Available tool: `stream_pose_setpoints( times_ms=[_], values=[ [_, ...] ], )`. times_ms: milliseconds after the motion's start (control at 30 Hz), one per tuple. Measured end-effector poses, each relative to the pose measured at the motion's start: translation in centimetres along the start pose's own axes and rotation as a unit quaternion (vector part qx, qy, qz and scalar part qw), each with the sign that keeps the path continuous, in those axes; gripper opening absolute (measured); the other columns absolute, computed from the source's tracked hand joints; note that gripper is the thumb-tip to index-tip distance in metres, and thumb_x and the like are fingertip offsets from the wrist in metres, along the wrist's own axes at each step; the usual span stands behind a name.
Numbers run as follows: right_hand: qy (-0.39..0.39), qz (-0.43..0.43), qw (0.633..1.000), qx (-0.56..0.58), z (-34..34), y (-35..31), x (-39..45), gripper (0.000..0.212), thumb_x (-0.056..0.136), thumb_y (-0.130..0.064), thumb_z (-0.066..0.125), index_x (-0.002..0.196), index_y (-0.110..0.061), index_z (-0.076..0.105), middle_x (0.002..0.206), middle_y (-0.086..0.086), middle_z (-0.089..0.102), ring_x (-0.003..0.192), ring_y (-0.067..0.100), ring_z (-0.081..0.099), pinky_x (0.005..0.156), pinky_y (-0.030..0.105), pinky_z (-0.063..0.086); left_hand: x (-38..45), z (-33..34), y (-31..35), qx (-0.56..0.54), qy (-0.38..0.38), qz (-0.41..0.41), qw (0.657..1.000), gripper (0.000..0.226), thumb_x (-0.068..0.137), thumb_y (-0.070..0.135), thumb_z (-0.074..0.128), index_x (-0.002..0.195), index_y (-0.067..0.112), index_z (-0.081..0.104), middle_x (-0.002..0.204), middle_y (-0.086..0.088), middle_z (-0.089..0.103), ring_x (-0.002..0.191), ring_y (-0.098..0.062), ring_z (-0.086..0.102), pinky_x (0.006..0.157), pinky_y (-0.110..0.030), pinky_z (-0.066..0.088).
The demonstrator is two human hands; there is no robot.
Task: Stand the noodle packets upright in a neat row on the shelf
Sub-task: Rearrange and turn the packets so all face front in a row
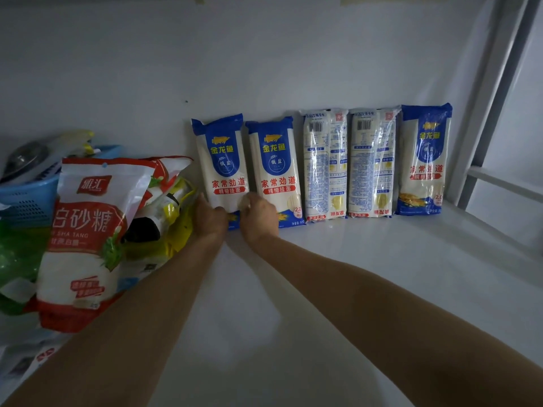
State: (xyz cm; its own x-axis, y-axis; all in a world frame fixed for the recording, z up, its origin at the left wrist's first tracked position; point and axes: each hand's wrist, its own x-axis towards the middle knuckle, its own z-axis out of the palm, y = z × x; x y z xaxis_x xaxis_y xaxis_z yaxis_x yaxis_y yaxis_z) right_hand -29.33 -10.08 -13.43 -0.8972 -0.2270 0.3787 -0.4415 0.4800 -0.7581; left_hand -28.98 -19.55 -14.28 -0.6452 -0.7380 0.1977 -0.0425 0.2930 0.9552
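Five noodle packets stood against the back wall of the shelf [352,259]. Both hands worked the leftmost packet [221,160]: left hand [210,218] and right hand [258,218] had fingers closed on its lower end. Step judged as final seating. Next: square its base beside its neighbour [276,171], then let go. Two packets showed their backs.

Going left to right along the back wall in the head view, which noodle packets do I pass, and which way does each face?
Front-facing packet held by both hands → second front-facing packet → packet showing its back, upside down → second back-facing packet, upside down → front-facing packet at the right end.
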Motion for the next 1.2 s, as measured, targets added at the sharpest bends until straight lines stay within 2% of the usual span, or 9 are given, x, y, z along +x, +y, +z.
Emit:
stream_pose_setpoints(
  times_ms=[100,167,300,467,767,967,1033,1100,1200],
  values=[
    [0.172,-0.055,0.983,-0.037,-2.1,0.7,0.5,0.02,0.095,-0.012,0.051,0.112,-0.007,0.06,0.111,0.01,0.063,0.096,0.024,0.064,0.075,0.031,0.052,-1.9,0.4,0.5,0.106,0.102,0.184,0.972,0.054,0.087,0.0,0.053,0.14,0.004,0.041,0.14,-0.019,0.047,0.13,-0.033,0.048,0.101,-0.044,0.049],
    [0.244,-0.052,0.966,-0.067,-3.7,1.6,1.1,0.027,0.092,-0.012,0.053,0.119,-0.009,0.056,0.115,0.009,0.059,0.099,0.022,0.06,0.08,0.033,0.052,-3.4,1.8,0.6,0.082,0.046,0.262,0.961,0.048,0.087,-0.002,0.052,0.135,0.005,0.047,0.135,-0.017,0.051,0.126,-0.03,0.052,0.098,-0.042,0.052],
    [0.173,0.063,0.978,-0.102,-5.4,3.3,1.1,0.035,0.093,-0.017,0.052,0.127,-0.011,0.047,0.123,0.01,0.052,0.109,0.027,0.055,0.089,0.04,0.048,-5.4,5.1,2.8,0.045,-0.1,0.147,0.983,0.044,0.093,0.005,0.048,0.136,0.008,0.045,0.133,-0.013,0.054,0.126,-0.029,0.054,0.103,-0.041,0.048],
    [0.041,0.132,0.987,-0.077,-5.2,4.7,-0.2,0.037,0.091,-0.026,0.055,0.124,-0.011,0.05,0.122,0.014,0.05,0.111,0.034,0.056,0.089,0.041,0.047,-5.2,6.9,3.9,0.125,-0.041,0.093,0.987,0.044,0.094,0.012,0.05,0.138,0.006,0.045,0.137,-0.017,0.047,0.13,-0.032,0.047,0.106,-0.044,0.045],
    [0.038,0.112,0.993,-0.006,-4.5,5.0,0.5,0.033,0.093,-0.012,0.049,0.126,-0.01,0.054,0.124,0.017,0.055,0.112,0.034,0.055,0.094,0.038,0.045,-3.7,7.8,2.8,0.031,-0.057,0.085,0.994,0.045,0.095,0.009,0.045,0.14,0.011,0.046,0.14,-0.012,0.051,0.131,-0.029,0.05,0.107,-0.049,0.044],
    [0.023,0.096,0.995,-0.007,-4.8,5.9,0.7,0.034,0.097,-0.011,0.042,0.128,-0.012,0.053,0.123,0.016,0.057,0.111,0.032,0.056,0.092,0.037,0.046,-3.8,7.4,2.0,0.056,-0.072,0.104,0.99,0.051,0.095,0.007,0.047,0.145,0.013,0.039,0.146,-0.01,0.045,0.136,-0.027,0.044,0.109,-0.047,0.042],
    [0.037,0.087,0.995,-0.022,-5.4,6.2,0.8,0.03,0.097,-0.011,0.043,0.125,-0.01,0.056,0.119,0.016,0.061,0.108,0.031,0.059,0.088,0.035,0.047,-4.4,7.3,2.3,0.089,-0.017,0.133,0.987,0.049,0.092,0.006,0.051,0.14,0.009,0.043,0.143,-0.012,0.046,0.135,-0.028,0.044,0.109,-0.045,0.043],
    [0.115,0.076,0.99,-0.023,-6.6,6.4,1.1,0.026,0.097,-0.011,0.044,0.119,-0.009,0.059,0.116,0.012,0.062,0.102,0.027,0.062,0.081,0.033,0.048,-5.4,7.4,3.2,0.096,0.041,0.192,0.976,0.044,0.091,0.005,0.054,0.134,0.008,0.047,0.14,-0.012,0.048,0.133,-0.027,0.046,0.107,-0.042,0.045],
    [0.239,0.056,0.969,-0.013,-9.5,6.6,1.9,0.027,0.096,-0.009,0.047,0.121,-0.012,0.056,0.122,0.008,0.056,0.1,0.024,0.062,0.074,0.032,0.05,-6.9,9.1,4.9,0.045,-0.047,0.244,0.968,0.041,0.092,0.004,0.052,0.132,0.011,0.048,0.135,-0.008,0.052,0.127,-0.022,0.051,0.105,-0.037,0.047]
  ],
)
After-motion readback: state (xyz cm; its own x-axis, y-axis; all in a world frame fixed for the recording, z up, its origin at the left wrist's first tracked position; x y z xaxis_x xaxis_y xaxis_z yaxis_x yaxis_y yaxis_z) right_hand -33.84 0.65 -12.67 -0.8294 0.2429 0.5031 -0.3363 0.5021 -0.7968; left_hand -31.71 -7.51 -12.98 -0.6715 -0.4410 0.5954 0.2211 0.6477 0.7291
